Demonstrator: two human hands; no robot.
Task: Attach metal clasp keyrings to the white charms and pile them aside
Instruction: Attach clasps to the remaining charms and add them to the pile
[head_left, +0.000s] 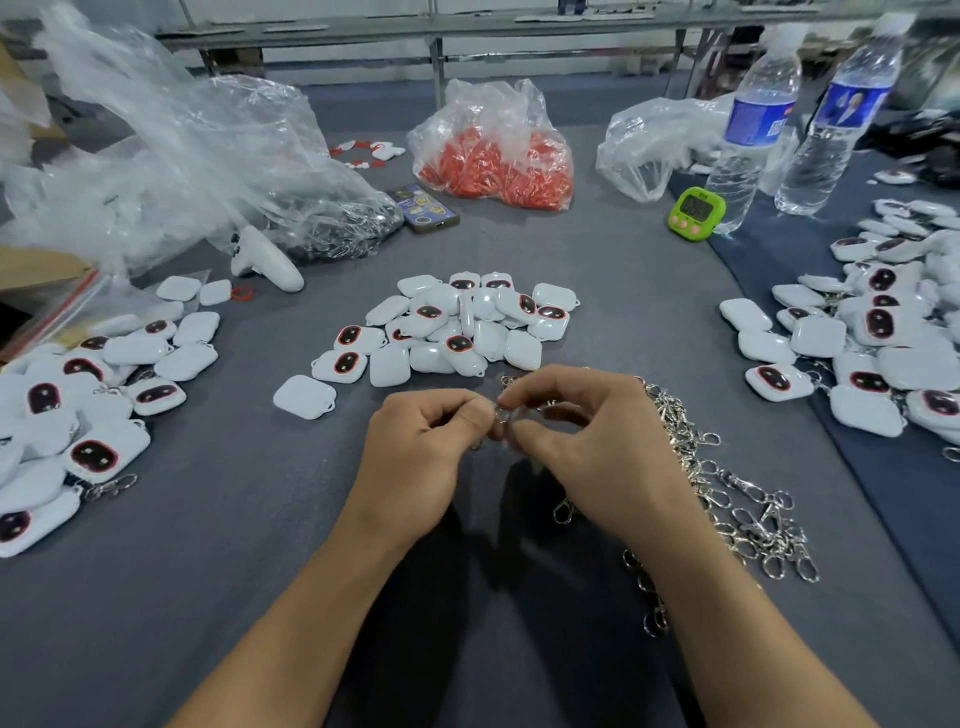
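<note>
The grey table (208, 545) carried a clear bag (493, 104) of orange pieces (493, 166) near its far edge. The left hand (421, 457) and right hand (587, 447) pinched one keyring (501, 422).

Bare arms here: both forearms uncovered right down to the wrists. The left hand (415, 452) and right hand (587, 436) are bare as well, plain skin, lightly creased at the knuckles.

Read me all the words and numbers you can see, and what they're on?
Nothing here can be read clearly enough to quote.
Green timer: display digits too dim to read.
Bottle next to it: white print on blue label, too blurred.
Other bottle: label blurred.
Phone: markings too small.
</note>
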